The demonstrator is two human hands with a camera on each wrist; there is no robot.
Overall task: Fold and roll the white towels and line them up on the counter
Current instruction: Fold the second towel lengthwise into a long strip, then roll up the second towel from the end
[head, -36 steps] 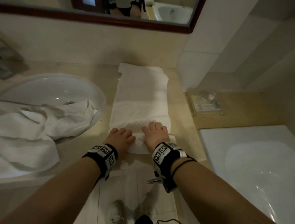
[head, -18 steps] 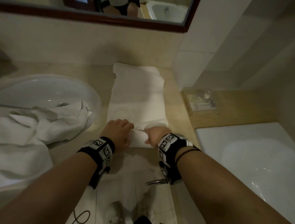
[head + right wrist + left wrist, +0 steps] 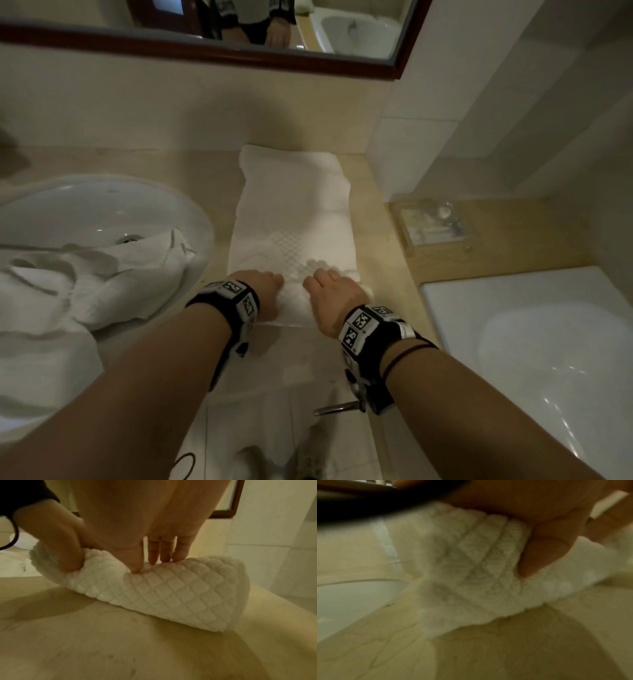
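Observation:
A white towel (image 3: 291, 212), folded into a long strip, lies on the beige counter (image 3: 376, 260) and reaches to the back wall. Its near end is wound into a short quilted roll (image 3: 296, 301) (image 3: 171, 592) (image 3: 471, 568). My left hand (image 3: 265, 291) (image 3: 546, 545) grips the roll's left part, thumb pressed into the cloth. My right hand (image 3: 334, 294) (image 3: 154, 553) curls over the right part, fingertips dug into the top. In the right wrist view the left hand (image 3: 56, 542) also shows, clasping the roll's far end.
A round white sink (image 3: 85, 212) sits at the left, with crumpled white towels (image 3: 68, 284) draped over its rim. A clear tray (image 3: 431, 226) lies on a wooden ledge at the right. A white tub (image 3: 531, 342) lies below it. A tiled wall corner (image 3: 411, 137) juts out beside the towel.
Both hands went from lying flat on the towel's near end to curling around it. The near end is now wound into a roll, a little farther from the counter edge.

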